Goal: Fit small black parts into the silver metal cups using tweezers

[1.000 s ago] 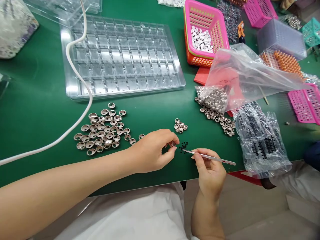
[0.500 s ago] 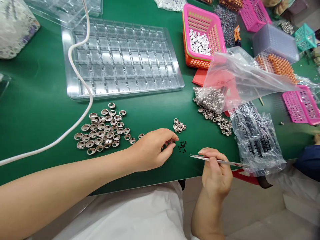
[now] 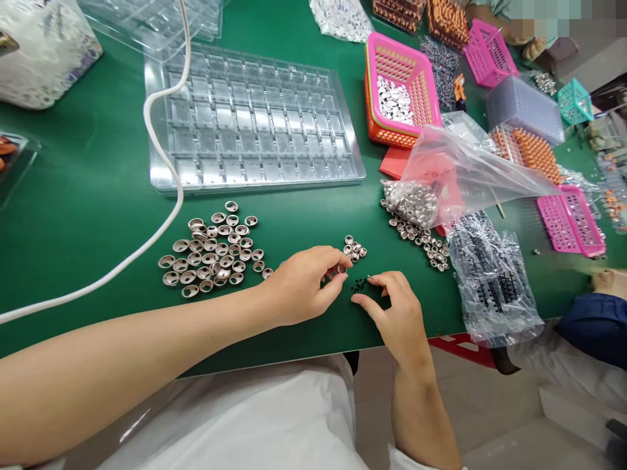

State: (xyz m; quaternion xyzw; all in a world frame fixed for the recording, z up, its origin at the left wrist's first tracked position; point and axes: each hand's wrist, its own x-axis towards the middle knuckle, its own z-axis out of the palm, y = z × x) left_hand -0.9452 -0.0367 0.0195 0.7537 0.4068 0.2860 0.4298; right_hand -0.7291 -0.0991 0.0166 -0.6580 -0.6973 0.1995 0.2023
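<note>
Head, left hand [image 3: 298, 287] pinching ring [image 3: 341, 268], right hand [image 3: 399, 313] curled

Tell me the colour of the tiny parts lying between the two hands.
The tiny parts are black, seen best in the head view.

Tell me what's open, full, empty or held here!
left hand, pinching a small metal ring.
right hand, fingertips down by the black bits; grip hidden.
clear tray, pockets empty.
pink basket, partly filled with white pieces.
plastic bag, open, rings spilling out.
ring pile, loose on the table.
</note>
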